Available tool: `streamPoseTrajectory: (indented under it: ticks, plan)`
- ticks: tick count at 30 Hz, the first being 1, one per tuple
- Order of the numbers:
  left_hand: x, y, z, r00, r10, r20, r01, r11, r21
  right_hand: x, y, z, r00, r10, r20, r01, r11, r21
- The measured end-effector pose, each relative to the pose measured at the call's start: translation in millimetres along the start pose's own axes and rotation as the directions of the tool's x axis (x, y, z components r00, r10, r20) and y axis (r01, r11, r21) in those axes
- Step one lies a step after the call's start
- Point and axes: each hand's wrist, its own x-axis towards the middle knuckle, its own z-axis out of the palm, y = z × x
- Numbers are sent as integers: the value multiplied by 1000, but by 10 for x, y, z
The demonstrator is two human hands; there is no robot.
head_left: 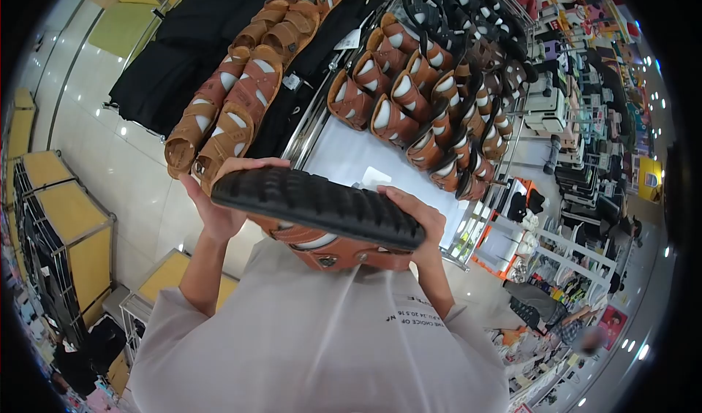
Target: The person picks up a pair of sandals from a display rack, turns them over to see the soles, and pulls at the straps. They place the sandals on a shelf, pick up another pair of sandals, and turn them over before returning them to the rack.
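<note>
Held sideways in front of my chest is a brown sandal [322, 205], its ridged black sole facing up and away from me. White stuffing shows between its straps below the sole. My left hand [221, 214] grips one end of the sandal, with fingers over the sole's edge. At the other end, my right hand [425, 219] is closed round the sole, part of its fingers hidden beneath. Just beyond my left hand, brown sandals [238, 124] stand in two rows on black cloth.
A white-based display rack [340, 157] ahead carries many brown sandals [413, 91] and black sandals [457, 18]. Metal rails [307, 131] edge it. Yellow-topped stands [69, 201] are at the left. A person [567, 325] is farther off at the right, among shop shelves.
</note>
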Motion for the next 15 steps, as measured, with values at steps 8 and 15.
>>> streamPoseTrajectory:
  ticks: [8,15]
  plan:
    - [-375,-450,-312,899,-388,-204,351,915,-198,-275,182,-117,964,163,211,-198,968,156]
    - [-402,-417,-130,883,-384,-271,388,921,-41,-525,556,-128,845,334,417,-504,759,413]
